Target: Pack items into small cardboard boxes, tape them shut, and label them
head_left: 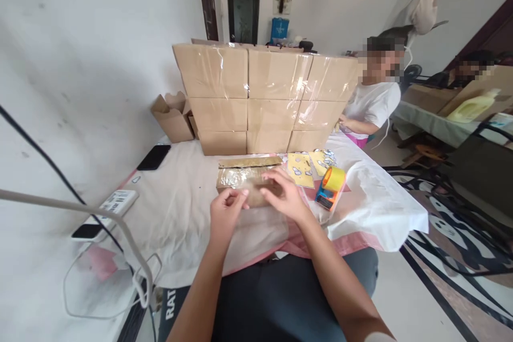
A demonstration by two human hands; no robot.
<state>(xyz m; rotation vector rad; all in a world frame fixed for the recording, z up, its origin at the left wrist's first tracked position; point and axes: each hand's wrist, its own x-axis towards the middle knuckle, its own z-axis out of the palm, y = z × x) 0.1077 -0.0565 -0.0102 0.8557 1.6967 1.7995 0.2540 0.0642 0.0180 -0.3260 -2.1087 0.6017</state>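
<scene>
**Both hands pressed to a taped carton at the worktop's near middle**

A person's left hand (225, 212) and right hand (285, 196) met over a small cardboard box (244, 181) that lay towards the middle of the cloth-covered worktop (180, 214), its top glossy with clear tape. The left fingers (234, 199) were pinched together at the box's near edge, seemingly on a loose end of tape, though what they held was too small to tell; the right fingers (276, 177) lay spread and flat across the box's top, gripping nothing. A yellow-and-blue tape dispenser (331, 187) sat just beside the right hand, with printed yellow sheets (300, 168) behind it. Stacked sealed cartons (264, 93) lined the far edge, and a dark phone (154, 157) lay near the left edge. Smoothing tape cleanly probably meant holding the box steady with the flat hand while pressing outward from the seam. Another person (372, 104) worked at the far right corner.
</scene>
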